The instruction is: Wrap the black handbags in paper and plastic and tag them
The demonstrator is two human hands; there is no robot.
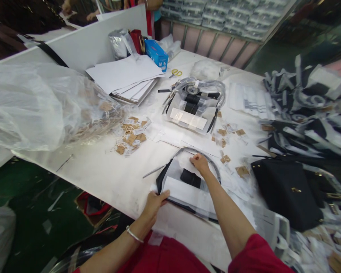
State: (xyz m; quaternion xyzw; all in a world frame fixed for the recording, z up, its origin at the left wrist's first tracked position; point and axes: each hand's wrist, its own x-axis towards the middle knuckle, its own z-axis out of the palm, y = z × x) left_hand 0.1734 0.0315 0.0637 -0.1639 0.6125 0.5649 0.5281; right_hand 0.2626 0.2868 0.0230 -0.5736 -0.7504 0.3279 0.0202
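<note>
A black bag [191, 178] lies flat near the table's front edge, partly covered by white wrapping, with its wrapped handle arching at the far side. My left hand [155, 204] grips the bag's near left corner, thumb on top of the white sheet [184, 191]. Inside the handle's arch is my right hand [199, 162], its fingers pinched together; whatever is between them is too small to make out. Farther back rests another wrapped bag [191, 104] with a white strip across its front.
Brown tags [130, 138] lie left of centre, beside a large clear plastic bag [31, 106]. White boards [127, 76], a blue box [156, 53] and yellow scissors [176, 72] are at the back. Black bags [287, 189] crowd the right side.
</note>
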